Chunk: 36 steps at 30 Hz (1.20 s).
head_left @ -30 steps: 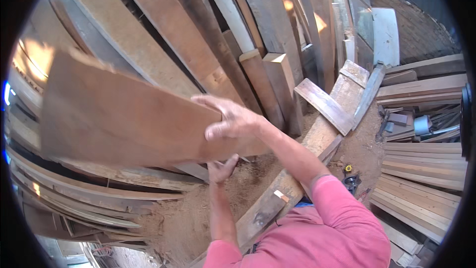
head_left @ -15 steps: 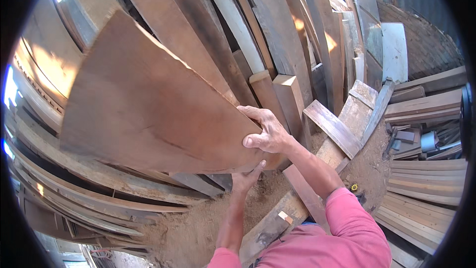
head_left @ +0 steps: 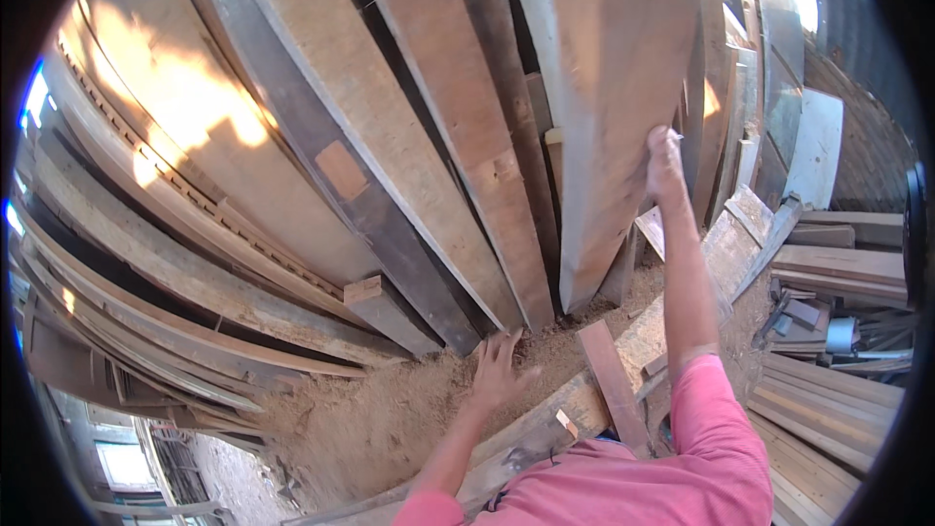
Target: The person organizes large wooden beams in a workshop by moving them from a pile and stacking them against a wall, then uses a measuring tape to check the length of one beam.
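Note:
A wide reddish-brown wooden board [head_left: 623, 107] stands on end among the leaning planks, its lower end at the sawdust-covered floor. My right hand [head_left: 665, 164] holds the board's right edge with the arm stretched out; some of its fingers are hidden. Lower and to the left, my left hand [head_left: 499, 375] is open, fingers spread and holding nothing. It hovers close to the foot of a brown plank [head_left: 477, 146], over sawdust; whether a fingertip touches the wood I cannot tell. A dark plank [head_left: 360, 175] with a lighter patch leans further left.
Several long boards [head_left: 195, 263] lean along the left. A short block [head_left: 385, 312] stands at their foot. A dusty beam [head_left: 545, 414] runs past me, with a small reddish board [head_left: 614, 385] across it. Stacked planks [head_left: 828, 414] and offcuts [head_left: 804, 312] lie at right.
The board has swung from a slanted position at the left to upright among the planks at the right. My left hand has let go of it; my right hand has moved up and right with it.

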Tool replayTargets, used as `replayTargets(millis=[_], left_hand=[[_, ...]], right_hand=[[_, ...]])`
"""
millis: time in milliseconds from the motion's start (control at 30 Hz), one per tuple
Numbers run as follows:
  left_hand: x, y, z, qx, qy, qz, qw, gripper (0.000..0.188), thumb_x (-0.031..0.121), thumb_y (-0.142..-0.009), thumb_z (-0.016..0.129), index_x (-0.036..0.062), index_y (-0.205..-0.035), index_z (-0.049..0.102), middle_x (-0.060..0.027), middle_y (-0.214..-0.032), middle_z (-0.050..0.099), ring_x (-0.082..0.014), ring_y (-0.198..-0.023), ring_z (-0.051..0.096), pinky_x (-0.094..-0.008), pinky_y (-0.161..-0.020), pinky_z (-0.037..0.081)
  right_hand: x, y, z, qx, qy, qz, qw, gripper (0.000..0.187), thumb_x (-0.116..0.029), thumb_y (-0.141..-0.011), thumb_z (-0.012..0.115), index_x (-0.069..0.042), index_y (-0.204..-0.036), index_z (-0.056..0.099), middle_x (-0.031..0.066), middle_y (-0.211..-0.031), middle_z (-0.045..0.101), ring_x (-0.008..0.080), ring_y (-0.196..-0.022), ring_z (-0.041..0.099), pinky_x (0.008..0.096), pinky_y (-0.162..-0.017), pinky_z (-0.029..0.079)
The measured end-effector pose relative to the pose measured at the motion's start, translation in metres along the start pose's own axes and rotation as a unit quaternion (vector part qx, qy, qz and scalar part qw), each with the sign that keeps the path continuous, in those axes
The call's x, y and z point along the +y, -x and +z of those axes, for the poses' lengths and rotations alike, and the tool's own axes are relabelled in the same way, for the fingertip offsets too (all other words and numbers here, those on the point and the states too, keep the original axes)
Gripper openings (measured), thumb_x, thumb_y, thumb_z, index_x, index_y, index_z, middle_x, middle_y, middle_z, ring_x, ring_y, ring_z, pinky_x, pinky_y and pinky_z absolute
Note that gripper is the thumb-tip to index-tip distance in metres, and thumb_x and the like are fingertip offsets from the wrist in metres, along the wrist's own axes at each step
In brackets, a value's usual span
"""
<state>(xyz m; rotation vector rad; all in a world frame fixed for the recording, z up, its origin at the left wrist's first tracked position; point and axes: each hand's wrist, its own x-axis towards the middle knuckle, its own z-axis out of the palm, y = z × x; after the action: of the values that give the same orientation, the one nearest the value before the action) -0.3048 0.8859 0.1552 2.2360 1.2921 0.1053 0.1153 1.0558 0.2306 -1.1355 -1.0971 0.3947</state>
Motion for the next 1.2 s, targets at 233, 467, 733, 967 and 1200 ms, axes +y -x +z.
replayTargets(millis=[233,467,733,967,1200], left_hand=[[-0.078,0.237,0.071,-0.216,-0.018,-0.232,0.948,0.116,0.062,-0.070,0.075,0.0045,-0.153,0.020,-0.0271,-0.150,0.033,-0.0439,-0.142,0.026,-0.0535,-0.118,0.019],[-0.062,0.281,0.107,-0.267,-0.143,-0.324,0.896,0.109,0.065,-0.067,0.075,0.0070,-0.147,0.031,-0.0230,-0.143,0.041,-0.0409,-0.134,0.038,-0.0517,-0.113,0.029],[-0.063,0.250,0.112,-0.224,-0.158,-0.340,0.900,0.106,0.066,-0.066,0.074,0.0098,-0.146,0.034,-0.0224,-0.141,0.044,-0.0407,-0.133,0.039,-0.0543,-0.112,0.027],[-0.078,0.271,0.127,-0.182,-0.146,-0.325,0.917,0.103,0.066,-0.065,0.074,0.0122,-0.145,0.038,-0.0219,-0.139,0.046,-0.0404,-0.132,0.040,-0.0565,-0.112,0.025],[-0.078,0.296,0.131,-0.148,-0.113,-0.312,0.932,0.096,0.060,-0.064,0.076,0.0133,-0.141,0.044,-0.0178,-0.135,0.050,-0.0338,-0.128,0.046,-0.0513,-0.108,0.033]], right_hand=[[-0.007,-0.046,0.024,0.014,-0.005,0.088,0.996,0.085,-0.069,-0.095,0.043,0.010,-0.122,0.058,0.0129,-0.114,0.064,0.0158,-0.106,0.055,0.0323,-0.095,0.043],[0.002,-0.047,0.131,0.092,0.200,0.174,0.960,0.075,-0.052,-0.094,0.056,0.007,-0.138,0.044,0.0341,-0.133,0.052,0.0450,-0.129,0.047,0.0458,-0.111,0.035],[0.072,-0.026,0.110,-0.127,0.256,0.114,0.952,0.057,-0.030,-0.093,0.056,0.002,-0.139,0.047,0.0265,-0.145,0.045,0.0375,-0.135,0.044,0.0397,-0.113,0.035],[0.097,0.157,0.038,-0.117,0.263,0.175,0.941,0.035,-0.025,-0.090,0.055,0.002,-0.111,0.063,0.0243,-0.110,0.065,0.0407,-0.108,0.061,0.0442,-0.094,0.048],[0.034,0.359,0.018,-0.255,0.252,0.327,0.874,0.029,-0.021,-0.088,0.058,0.001,-0.104,0.066,0.0237,-0.104,0.067,0.0368,-0.101,0.065,0.0411,-0.085,0.051]])
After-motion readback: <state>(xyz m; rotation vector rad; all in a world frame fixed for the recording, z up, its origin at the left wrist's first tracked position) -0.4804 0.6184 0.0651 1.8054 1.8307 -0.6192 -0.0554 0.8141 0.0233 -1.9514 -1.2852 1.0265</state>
